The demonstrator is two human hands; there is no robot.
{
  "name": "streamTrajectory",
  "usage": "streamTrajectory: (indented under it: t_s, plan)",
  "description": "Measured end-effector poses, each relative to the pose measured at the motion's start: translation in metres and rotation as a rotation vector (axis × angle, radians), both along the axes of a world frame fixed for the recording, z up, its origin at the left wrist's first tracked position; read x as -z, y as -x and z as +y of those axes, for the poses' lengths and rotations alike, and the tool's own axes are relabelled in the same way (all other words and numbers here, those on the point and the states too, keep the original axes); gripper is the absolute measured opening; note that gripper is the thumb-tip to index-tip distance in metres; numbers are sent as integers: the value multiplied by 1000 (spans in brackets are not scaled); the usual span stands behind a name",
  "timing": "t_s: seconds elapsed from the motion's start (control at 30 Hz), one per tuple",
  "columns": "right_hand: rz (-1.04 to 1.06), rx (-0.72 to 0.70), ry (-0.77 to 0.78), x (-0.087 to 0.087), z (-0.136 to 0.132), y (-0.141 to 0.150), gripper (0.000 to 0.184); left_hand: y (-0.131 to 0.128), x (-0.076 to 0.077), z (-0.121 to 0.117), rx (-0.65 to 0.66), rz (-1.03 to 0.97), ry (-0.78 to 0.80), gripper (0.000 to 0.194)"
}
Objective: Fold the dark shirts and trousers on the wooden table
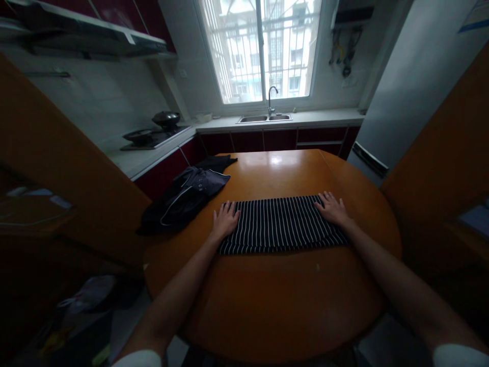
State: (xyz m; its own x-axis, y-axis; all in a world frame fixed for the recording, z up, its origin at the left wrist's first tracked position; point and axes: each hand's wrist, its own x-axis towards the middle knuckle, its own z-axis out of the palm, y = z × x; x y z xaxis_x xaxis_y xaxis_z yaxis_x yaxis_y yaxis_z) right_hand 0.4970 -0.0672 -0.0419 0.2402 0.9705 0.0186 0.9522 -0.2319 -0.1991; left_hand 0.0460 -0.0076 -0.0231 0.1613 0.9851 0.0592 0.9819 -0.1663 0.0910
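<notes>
Striped cloth: the black cloth with thin white stripes [282,225] lies flat between the two hands, a wide, low strip with a layered near edge.
Long axis: side to side, from the left hand to the right hand, the right end slightly farther from the person.
Stripes: they run across the short way, from the near edge to the far edge.
Left hand: the left hand [226,220] rests palm down on the cloth's far left corner, fingers spread and pointing away, clenching nothing.
Right hand: the right hand [330,208] rests palm down at the far right corner, fingers spread and pointing away and inward, unclenched.
Table: the brown table [275,300] lies under the cloth, with bare wood on the near side of both hands and beyond them.
Dark clothing: a heap of dark clothing [191,191] with white piping lies left of and beyond the left hand, apart from the striped cloth.
Stove: the stove [156,138], farther off beyond the left hand, bears dark cookware [166,118].
Sink: the double sink [254,119] and its tap [270,99] are well beyond both hands, under the window [263,51].
</notes>
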Motion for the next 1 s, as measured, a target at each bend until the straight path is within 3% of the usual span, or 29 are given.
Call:
streamTrajectory:
  t_s: [0.07, 0.13, 0.2, 0.3, 0.4, 0.47, 0.6, 0.8, 1.0]
  plan:
    - [5, 55, -19, -2, -4, -10, 68, 11, -6, -1, -56, -5, 12, 66]
    - [-12, 82, -65, -7, -8, 0, 68, 4, -15, -8, -73, 14, -29, 66]
    - [-38, 40, -134, -13, -15, 29, 66, -23, -25, -20, -2, 37, -121, 65]
    - [-47, -168, -217, -19, -30, 93, 61, -83, -33, -43, 260, 21, -209, 59]
    - [-13, -346, -183, -16, -47, 145, 59, -133, -28, -63, 444, -24, -147, 57]
    - [5, -383, -137, -12, -54, 154, 59, -148, -20, -71, 475, -47, -87, 57]
    - [8, -344, -93, -2, -58, 120, 62, -148, -8, -74, 453, -108, -14, 60]
    - [-10, -93, -84, 8, -69, 34, 64, -144, -1, -66, 459, -162, -1, 61]
    - [192, 197, -202, -4, -69, -26, 58, -147, -6, -67, 441, -179, -20, 59]
